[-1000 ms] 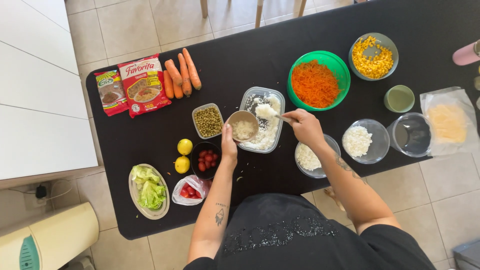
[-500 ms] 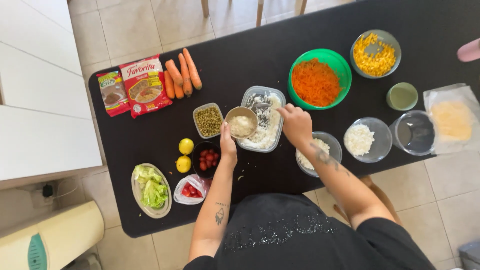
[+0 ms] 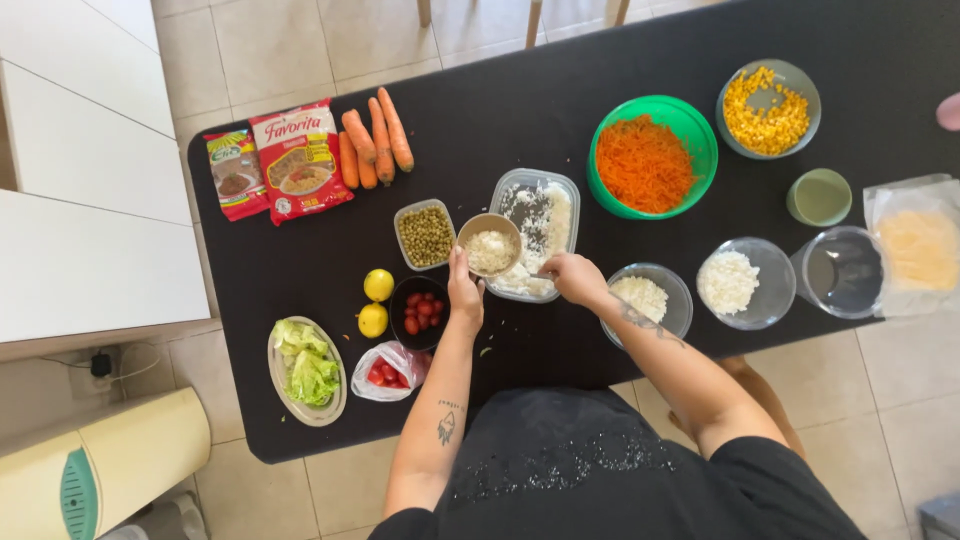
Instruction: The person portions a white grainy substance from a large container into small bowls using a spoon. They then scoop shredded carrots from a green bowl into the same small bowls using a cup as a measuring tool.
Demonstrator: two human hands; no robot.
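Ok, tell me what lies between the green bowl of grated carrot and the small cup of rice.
Head view: the rectangular clear container of rice lies between them.

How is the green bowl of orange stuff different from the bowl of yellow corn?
The green bowl is bright, solid plastic-looking green; the corn bowl is see-through. The green bowl looks bigger and holds fine orange shreds piled across it, while the corn bowl holds loose yellow kernels with part of its bottom bare. The green bowl sits nearer the person's right hand; the corn bowl is farther toward the table's corner. Both are round, uncovered and untouched.
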